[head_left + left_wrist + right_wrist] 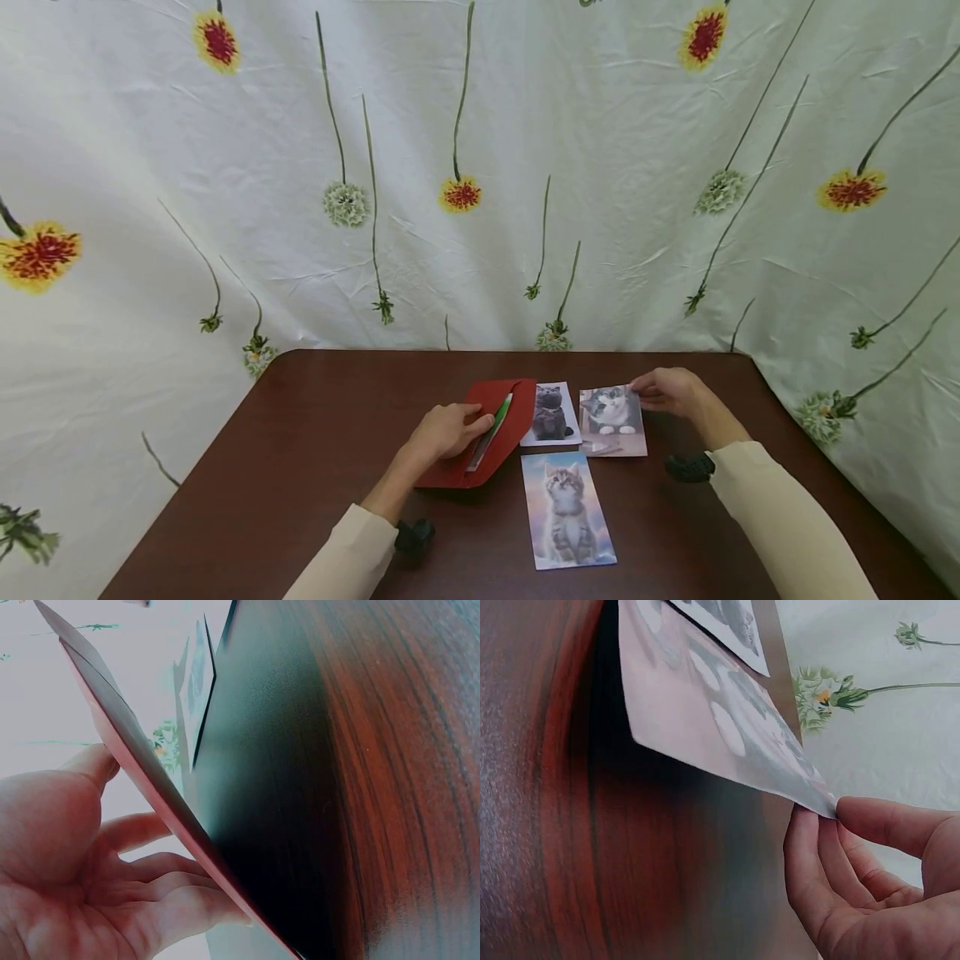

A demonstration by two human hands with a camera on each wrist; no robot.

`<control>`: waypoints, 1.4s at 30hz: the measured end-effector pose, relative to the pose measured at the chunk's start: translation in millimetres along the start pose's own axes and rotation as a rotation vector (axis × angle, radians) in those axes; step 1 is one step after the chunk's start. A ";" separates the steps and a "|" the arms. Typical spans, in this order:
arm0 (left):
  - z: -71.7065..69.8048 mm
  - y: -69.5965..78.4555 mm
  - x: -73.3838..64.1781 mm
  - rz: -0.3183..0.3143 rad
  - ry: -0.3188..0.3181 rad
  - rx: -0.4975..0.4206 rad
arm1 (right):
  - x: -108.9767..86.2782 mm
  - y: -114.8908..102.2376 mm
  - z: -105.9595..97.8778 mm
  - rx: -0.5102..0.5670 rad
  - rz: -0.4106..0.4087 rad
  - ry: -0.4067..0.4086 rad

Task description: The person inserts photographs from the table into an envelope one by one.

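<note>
My left hand grips a red envelope, thumb at its opening. The envelope stands tilted, its mouth parted, and the edge of a card with a green part shows inside. With thumb and fingertips, my right hand pinches the upper right corner of a cat photo; in the right wrist view that photo is tilted, with its near edge raised off the table. A photo of a dark grey cat lies between the hands, partly covered by the envelope. Closer in lies a tabby kitten photo.
The dark brown wooden table has rounded far corners. Behind it hangs a white cloth printed with flowers, which runs along both sides too. A black wrist device sits at the right cuff, another at the left.
</note>
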State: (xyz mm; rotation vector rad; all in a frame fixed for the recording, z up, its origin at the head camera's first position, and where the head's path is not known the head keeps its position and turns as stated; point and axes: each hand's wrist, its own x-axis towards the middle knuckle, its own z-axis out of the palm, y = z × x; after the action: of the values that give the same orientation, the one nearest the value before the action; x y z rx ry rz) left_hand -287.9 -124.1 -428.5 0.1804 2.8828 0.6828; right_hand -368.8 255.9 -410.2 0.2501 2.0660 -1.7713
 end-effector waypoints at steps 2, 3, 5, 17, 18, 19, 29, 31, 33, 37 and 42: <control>0.0 0.4 -0.1 0.001 0.001 -0.003 | -2.0 -2.6 -1.5 0.005 0.005 0.001; 0.0 0.4 -0.1 0.002 0.001 -0.002 | -2.8 -3.8 -2.7 0.009 0.006 0.000; 0.3 0.1 0.3 0.006 0.004 0.003 | -5.3 -6.5 -5.4 0.009 0.004 0.000; 2.0 -1.9 1.5 0.005 0.000 0.015 | -20.2 -23.5 -20.5 0.033 -0.016 -0.018; 2.0 -1.7 1.6 0.002 0.000 0.015 | -20.9 -24.7 -21.3 0.031 -0.013 -0.023; 1.9 -1.5 1.7 0.000 -0.002 0.015 | -21.6 -25.8 -21.8 0.028 -0.008 -0.020; 2.4 1.0 2.4 -0.005 -0.015 0.022 | -31.1 -35.5 -23.0 -0.022 -0.007 -0.020; 2.5 0.6 2.5 -0.007 -0.014 0.022 | -32.5 -37.5 -22.7 -0.026 -0.014 -0.032; 2.9 0.1 2.6 -0.011 -0.012 0.018 | -33.9 -39.9 -21.4 -0.027 -0.018 -0.037; 3.6 -0.6 3.0 -0.016 -0.009 0.013 | -35.7 -44.2 -17.6 -0.034 -0.035 -0.052; 3.8 -0.7 3.5 -0.007 -0.008 0.025 | -37.7 -48.4 -9.1 -0.050 -0.063 -0.084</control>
State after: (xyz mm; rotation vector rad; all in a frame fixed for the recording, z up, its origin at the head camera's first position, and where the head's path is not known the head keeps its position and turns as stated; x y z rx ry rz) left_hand -290.6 -122.5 -432.7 0.1765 2.8838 0.6440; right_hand -355.5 260.9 -349.9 0.0957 2.0765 -1.7332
